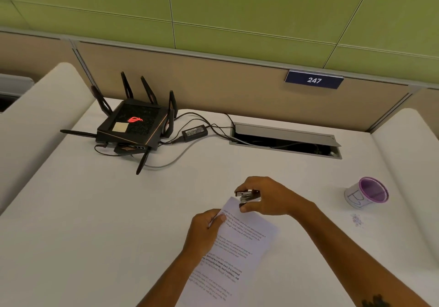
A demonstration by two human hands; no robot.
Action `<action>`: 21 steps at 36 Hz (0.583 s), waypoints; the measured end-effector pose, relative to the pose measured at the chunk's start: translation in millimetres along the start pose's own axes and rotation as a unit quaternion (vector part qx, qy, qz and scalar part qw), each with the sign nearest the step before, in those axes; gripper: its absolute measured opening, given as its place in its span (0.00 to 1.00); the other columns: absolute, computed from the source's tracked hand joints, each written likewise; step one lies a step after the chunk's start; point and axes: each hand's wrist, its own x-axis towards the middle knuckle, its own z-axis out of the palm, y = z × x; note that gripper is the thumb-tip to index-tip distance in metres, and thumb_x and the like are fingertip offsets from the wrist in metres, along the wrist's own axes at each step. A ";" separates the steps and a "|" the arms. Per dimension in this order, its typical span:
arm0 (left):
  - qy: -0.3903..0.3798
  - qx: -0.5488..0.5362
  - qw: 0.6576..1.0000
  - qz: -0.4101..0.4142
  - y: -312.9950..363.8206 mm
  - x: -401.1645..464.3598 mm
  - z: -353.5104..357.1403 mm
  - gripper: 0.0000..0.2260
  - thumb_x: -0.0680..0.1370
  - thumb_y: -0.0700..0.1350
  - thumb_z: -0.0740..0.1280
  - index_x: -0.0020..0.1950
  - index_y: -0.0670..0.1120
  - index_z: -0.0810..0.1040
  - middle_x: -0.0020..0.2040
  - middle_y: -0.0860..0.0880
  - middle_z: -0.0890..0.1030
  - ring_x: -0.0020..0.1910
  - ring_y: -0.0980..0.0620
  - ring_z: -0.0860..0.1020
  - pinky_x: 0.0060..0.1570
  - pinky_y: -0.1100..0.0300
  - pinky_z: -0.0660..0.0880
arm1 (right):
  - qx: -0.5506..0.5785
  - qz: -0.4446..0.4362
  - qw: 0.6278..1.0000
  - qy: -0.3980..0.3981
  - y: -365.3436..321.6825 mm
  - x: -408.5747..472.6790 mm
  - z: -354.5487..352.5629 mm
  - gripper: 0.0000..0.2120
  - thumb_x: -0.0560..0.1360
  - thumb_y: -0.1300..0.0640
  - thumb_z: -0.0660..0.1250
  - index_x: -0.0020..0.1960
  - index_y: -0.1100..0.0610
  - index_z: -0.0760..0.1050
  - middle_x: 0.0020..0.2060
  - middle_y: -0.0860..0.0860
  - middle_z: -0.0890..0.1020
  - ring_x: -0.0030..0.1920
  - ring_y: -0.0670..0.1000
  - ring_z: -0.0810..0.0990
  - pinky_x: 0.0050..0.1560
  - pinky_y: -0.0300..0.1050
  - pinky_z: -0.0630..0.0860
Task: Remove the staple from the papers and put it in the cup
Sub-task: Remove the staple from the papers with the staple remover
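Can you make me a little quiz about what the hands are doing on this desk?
1. True or false: the cup stands on the papers.
2. Which hand holds the staple remover? A) left hand B) right hand C) neither
3. Fill in: the blue sign on the partition reads ___.

Key:
1. False. The cup stands on the desk, apart from the papers, on the right.
2. B. The right hand grips the staple remover at the papers' top corner, while the left hand holds the papers' left edge.
3. 247
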 end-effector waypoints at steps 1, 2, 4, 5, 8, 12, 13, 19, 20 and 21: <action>-0.001 0.001 1.000 0.004 0.2 -1.2 -0.2 0.06 0.85 0.52 0.65 0.53 0.56 0.82 0.45 0.54 0.87 0.38 0.57 0.87 0.35 0.67 0.80 | -0.028 -0.003 1.000 -0.004 -2.7 0.1 2.0 0.23 0.73 0.40 0.76 0.67 0.43 0.78 0.58 0.40 0.80 0.56 0.45 0.80 0.57 0.43 0.80; -0.001 0.002 1.000 0.009 0.8 -2.8 -0.4 0.06 0.85 0.51 0.65 0.51 0.56 0.82 0.45 0.55 0.87 0.38 0.58 0.86 0.35 0.67 0.80 | -0.051 -0.008 0.999 -0.006 -5.5 -0.2 4.1 0.24 0.74 0.40 0.75 0.67 0.43 0.78 0.58 0.40 0.79 0.56 0.45 0.79 0.56 0.44 0.80; -0.001 0.009 1.000 0.021 1.0 -4.7 -0.8 0.07 0.85 0.50 0.65 0.49 0.57 0.81 0.44 0.56 0.86 0.39 0.61 0.85 0.36 0.68 0.80 | -0.083 -0.019 0.996 -0.009 -11.1 -0.8 6.8 0.24 0.74 0.40 0.74 0.68 0.44 0.77 0.59 0.41 0.79 0.57 0.46 0.79 0.56 0.45 0.81; -0.002 0.012 1.000 0.027 0.7 -5.6 -1.0 0.07 0.85 0.50 0.65 0.49 0.57 0.81 0.44 0.56 0.86 0.39 0.61 0.85 0.37 0.68 0.80 | -0.094 -0.022 0.995 -0.012 -14.2 -1.1 7.4 0.24 0.75 0.40 0.74 0.68 0.44 0.77 0.60 0.42 0.79 0.57 0.46 0.78 0.56 0.45 0.80; -0.006 0.021 0.999 0.031 -4.0 -5.9 -1.6 0.07 0.85 0.50 0.65 0.51 0.54 0.82 0.45 0.53 0.87 0.40 0.57 0.86 0.40 0.66 0.82 | -0.128 -0.035 0.991 -0.021 -23.4 -1.4 8.1 0.24 0.76 0.41 0.73 0.69 0.46 0.77 0.61 0.44 0.79 0.60 0.46 0.76 0.56 0.41 0.77; -0.011 0.043 0.998 0.036 -12.0 -5.3 -2.1 0.11 0.86 0.51 0.65 0.56 0.46 0.84 0.48 0.50 0.87 0.44 0.52 0.87 0.45 0.59 0.85 | -0.165 -0.048 0.985 -0.026 -31.4 -0.4 8.2 0.23 0.76 0.42 0.73 0.69 0.47 0.78 0.61 0.45 0.79 0.60 0.46 0.75 0.50 0.37 0.71; -0.013 0.046 0.998 0.036 -12.2 -5.8 -2.4 0.12 0.85 0.51 0.65 0.56 0.46 0.84 0.49 0.50 0.88 0.44 0.51 0.87 0.45 0.60 0.85 | -0.173 -0.050 0.983 -0.026 -33.0 -0.1 7.9 0.23 0.76 0.42 0.74 0.68 0.47 0.78 0.60 0.45 0.79 0.60 0.46 0.75 0.48 0.36 0.70; -0.021 0.069 0.997 0.039 -12.2 -7.9 -3.9 0.10 0.85 0.52 0.64 0.56 0.49 0.83 0.47 0.55 0.86 0.41 0.56 0.85 0.39 0.69 0.80 | -0.205 -0.064 0.976 -0.024 -42.7 1.0 8.5 0.21 0.74 0.44 0.76 0.65 0.47 0.80 0.57 0.44 0.81 0.56 0.45 0.77 0.43 0.35 0.67; -0.022 0.070 0.997 0.040 -12.5 -8.0 -4.1 0.11 0.85 0.52 0.64 0.56 0.49 0.83 0.47 0.55 0.86 0.41 0.56 0.85 0.39 0.69 0.80 | -0.208 -0.066 0.976 -0.025 -44.0 0.9 8.8 0.21 0.74 0.44 0.76 0.65 0.47 0.81 0.56 0.44 0.81 0.56 0.45 0.77 0.43 0.35 0.67; -0.024 0.070 0.996 0.040 -12.6 -8.1 -4.3 0.11 0.85 0.52 0.65 0.57 0.49 0.84 0.48 0.55 0.86 0.42 0.56 0.86 0.39 0.69 0.80 | -0.212 -0.068 0.975 -0.027 -45.3 0.8 9.1 0.21 0.74 0.44 0.76 0.65 0.48 0.81 0.56 0.44 0.81 0.56 0.46 0.77 0.42 0.34 0.67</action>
